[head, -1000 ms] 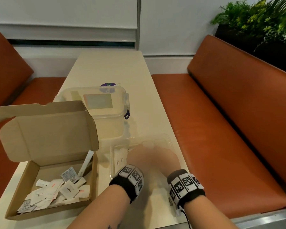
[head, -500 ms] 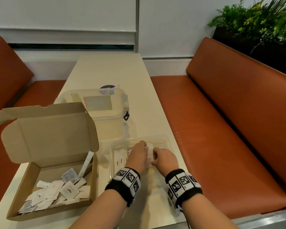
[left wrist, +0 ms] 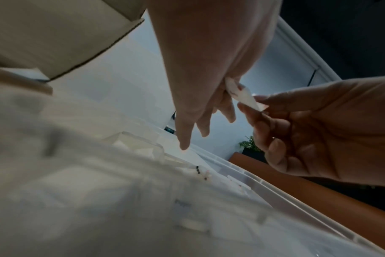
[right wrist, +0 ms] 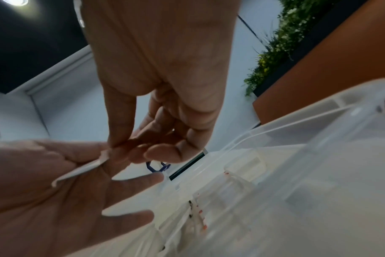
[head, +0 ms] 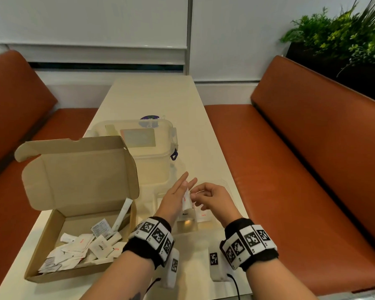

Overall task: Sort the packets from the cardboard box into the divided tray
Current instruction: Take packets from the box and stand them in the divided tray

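A small white packet [head: 186, 200] with red print is held up between both hands above the clear divided tray [head: 156, 201]. My left hand [head: 181, 190] keeps its fingers stretched out and pins the packet [left wrist: 242, 94] with the thumb. My right hand [head: 195, 194] pinches the packet's [right wrist: 81, 168] upper end between thumb and forefinger. In the tray lie a pepper packet [head: 185, 213] and a salt packet [head: 203, 215]. The open cardboard box [head: 41, 252] at the left holds several more white packets [head: 85, 247].
A clear lidded container [head: 139, 144] stands behind the tray and the box's raised lid [head: 78, 169]. The narrow cream table [head: 152, 96] runs away from me between two orange benches [head: 290, 169]. Plants [head: 344, 40] sit at the back right.
Both hands have risen out of the tray, where they lay side by side. They now hold one packet between them above it.
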The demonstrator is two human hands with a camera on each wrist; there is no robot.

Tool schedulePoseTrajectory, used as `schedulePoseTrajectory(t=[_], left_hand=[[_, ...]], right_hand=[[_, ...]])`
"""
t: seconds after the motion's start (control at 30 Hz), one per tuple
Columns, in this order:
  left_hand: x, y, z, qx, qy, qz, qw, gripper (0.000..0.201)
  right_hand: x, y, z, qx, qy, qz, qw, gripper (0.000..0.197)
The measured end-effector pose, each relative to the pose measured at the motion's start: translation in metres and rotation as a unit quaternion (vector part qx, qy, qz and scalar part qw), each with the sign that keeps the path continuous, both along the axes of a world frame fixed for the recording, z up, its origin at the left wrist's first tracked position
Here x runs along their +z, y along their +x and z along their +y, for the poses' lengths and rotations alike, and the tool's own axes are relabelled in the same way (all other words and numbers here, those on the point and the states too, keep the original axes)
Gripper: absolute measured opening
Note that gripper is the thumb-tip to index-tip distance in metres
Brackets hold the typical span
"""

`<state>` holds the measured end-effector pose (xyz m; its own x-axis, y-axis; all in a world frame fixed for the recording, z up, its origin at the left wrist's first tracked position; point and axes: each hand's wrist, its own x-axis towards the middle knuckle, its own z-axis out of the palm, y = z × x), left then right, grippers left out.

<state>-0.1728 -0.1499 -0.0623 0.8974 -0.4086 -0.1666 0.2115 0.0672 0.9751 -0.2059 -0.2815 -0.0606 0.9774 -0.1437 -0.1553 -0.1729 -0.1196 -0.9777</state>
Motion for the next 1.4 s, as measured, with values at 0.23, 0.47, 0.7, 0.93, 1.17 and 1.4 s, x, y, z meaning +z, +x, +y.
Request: schedulePoseTrajectory(t=[0.23, 0.47, 0.7, 0.93, 1.17, 1.4], left_hand=[[-0.008, 0.001, 0.0, -0.012, 0.005, 0.015, 1.0, 0.043], [-0.018, 0.008, -0.004, 0.037, 0.047, 0.024, 0.998, 0.032], [-0.02, 0.01, -0.01, 0.034, 0.149, -0.06, 0.986, 0.013], [-0.027, 0.011, -0.015, -0.007, 0.338, -0.164, 0.927, 0.008], [-0.036, 0.008, -0.025, -0.088, 0.448, -0.245, 0.855, 0.012], [-0.037, 0.001, -0.036, -0.166, 0.559, -0.333, 0.741, 0.023]], right_hand=[[-0.004, -0.002, 0.002, 0.005, -0.024, 0.018, 1.0, 0.014], [-0.009, -0.001, -0.014, -0.17, 0.046, -0.015, 0.984, 0.019], [-0.013, -0.005, -0.028, -0.115, -0.063, 0.001, 0.991, 0.03], [-0.026, -0.007, -0.031, -0.048, -0.304, 0.04, 0.951, 0.022], [-0.036, -0.004, -0.025, -0.012, -0.472, 0.048, 0.88, 0.009], [-0.045, -0.002, -0.018, 0.014, -0.534, 0.04, 0.844, 0.02]])
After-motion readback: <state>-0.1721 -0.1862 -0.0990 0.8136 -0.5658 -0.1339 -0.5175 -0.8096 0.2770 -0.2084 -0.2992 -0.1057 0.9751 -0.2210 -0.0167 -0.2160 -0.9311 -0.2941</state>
